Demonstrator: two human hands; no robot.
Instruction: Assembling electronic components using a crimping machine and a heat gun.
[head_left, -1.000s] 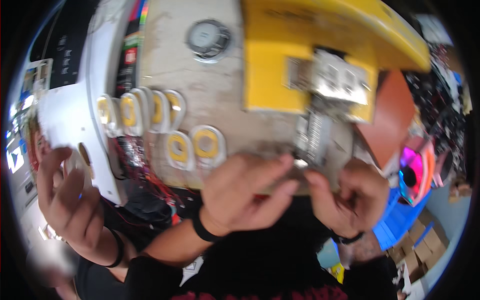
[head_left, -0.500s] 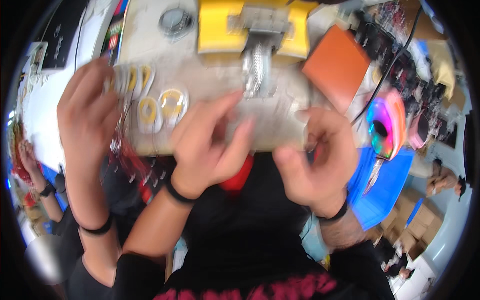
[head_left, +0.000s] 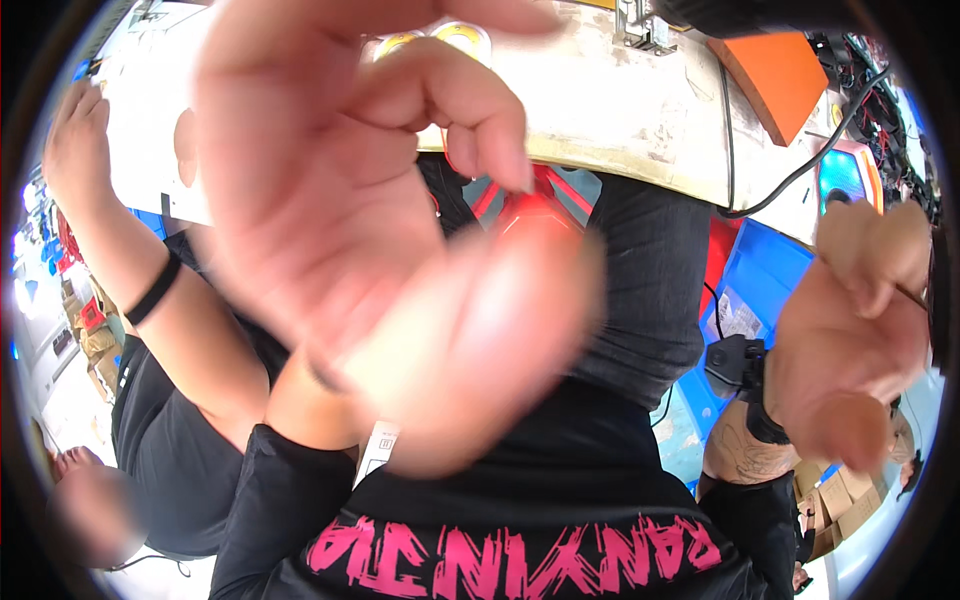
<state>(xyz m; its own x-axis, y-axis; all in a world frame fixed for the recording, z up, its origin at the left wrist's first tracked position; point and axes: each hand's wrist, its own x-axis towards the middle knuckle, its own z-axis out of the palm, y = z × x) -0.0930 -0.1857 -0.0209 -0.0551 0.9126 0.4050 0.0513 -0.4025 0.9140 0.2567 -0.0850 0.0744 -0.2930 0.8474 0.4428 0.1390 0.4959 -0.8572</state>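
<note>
Left hand (head_left: 340,220) near lens, fingers loosely curled, thumb apart, nothing visible held. Right hand (head_left: 850,320) half-curled, seemingly empty, near blue bin (head_left: 765,260). Metal bracket (head_left: 645,28) on table (head_left: 640,115) — judged: careful handling there wants left palm out of sightline.

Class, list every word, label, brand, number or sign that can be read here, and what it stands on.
Black shirt: large jagged pink lettering, upside down in view; wording not copied out here.
White strip beside the shirt: dark marks, too small to read.
Pale label at the blue bin: too small to read.
</note>
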